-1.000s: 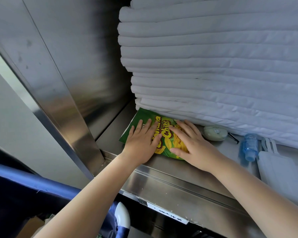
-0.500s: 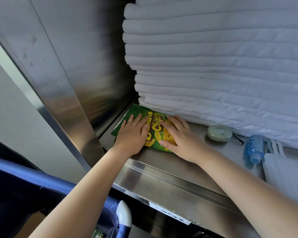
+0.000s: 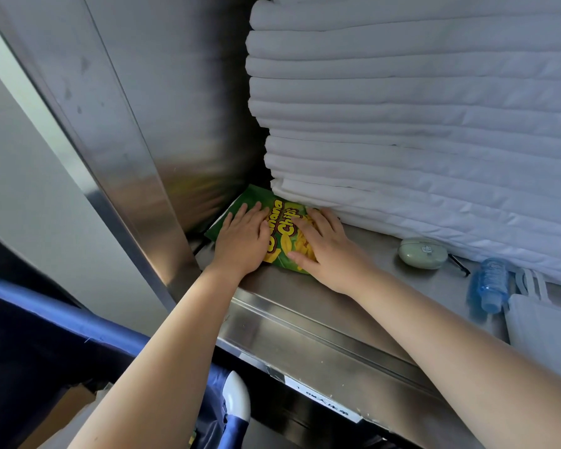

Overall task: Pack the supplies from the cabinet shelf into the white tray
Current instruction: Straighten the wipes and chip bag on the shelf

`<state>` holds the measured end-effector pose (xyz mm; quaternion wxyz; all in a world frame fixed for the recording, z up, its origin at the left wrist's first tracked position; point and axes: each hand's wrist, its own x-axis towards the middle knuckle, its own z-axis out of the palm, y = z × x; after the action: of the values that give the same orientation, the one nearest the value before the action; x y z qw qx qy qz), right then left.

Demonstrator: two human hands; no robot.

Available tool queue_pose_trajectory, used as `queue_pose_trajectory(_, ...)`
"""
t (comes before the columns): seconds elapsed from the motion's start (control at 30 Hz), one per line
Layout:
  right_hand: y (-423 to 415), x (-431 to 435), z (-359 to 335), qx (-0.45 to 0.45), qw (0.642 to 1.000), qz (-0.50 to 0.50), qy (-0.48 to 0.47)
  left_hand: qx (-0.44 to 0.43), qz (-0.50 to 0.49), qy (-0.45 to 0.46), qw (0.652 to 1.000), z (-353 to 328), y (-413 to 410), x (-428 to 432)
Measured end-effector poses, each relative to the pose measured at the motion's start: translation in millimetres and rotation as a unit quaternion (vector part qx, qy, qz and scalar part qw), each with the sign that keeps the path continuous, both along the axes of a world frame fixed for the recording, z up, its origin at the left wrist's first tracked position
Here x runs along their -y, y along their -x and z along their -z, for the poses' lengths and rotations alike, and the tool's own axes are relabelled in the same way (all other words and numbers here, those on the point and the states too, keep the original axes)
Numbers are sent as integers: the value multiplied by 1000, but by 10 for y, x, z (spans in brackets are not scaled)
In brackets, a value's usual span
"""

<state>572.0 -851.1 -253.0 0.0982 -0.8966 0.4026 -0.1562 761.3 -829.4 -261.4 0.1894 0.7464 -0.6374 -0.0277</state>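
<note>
Your left hand (image 3: 242, 244) and right hand (image 3: 327, 251) lie flat-fingered on the chips bag (image 3: 285, 222), 9 o'clock from the green case (image 3: 422, 253).

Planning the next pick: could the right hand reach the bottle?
Probably yes: the bottle lies uncovered on the shelf, to the right of the right hand, with only a low green case between.

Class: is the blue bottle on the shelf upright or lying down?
Lying down: the blue bottle rests lengthwise on the metal shelf.
</note>
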Motion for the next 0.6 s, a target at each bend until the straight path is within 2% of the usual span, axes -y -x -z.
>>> queue_pose_trajectory(0.2, 102, -29, -53, 20, 999, -33, -21, -8, 4, -28, 1000, -81, -6, -11)
queue_pose_trajectory(0.33, 278, -122, 3, 32, 999, -39, -20, -33, 19, 11, 999, -108, 91, -58)
queue_pose_trajectory(0.47, 276, -167, 38, 13, 999, -30, 0, 9, 33, -37, 999, -47, 225, -52)
queue_pose_trajectory(0.6, 241, -161, 35, 2, 1000, -15, -3, 19, 24, -21, 999, -1, 216, -40)
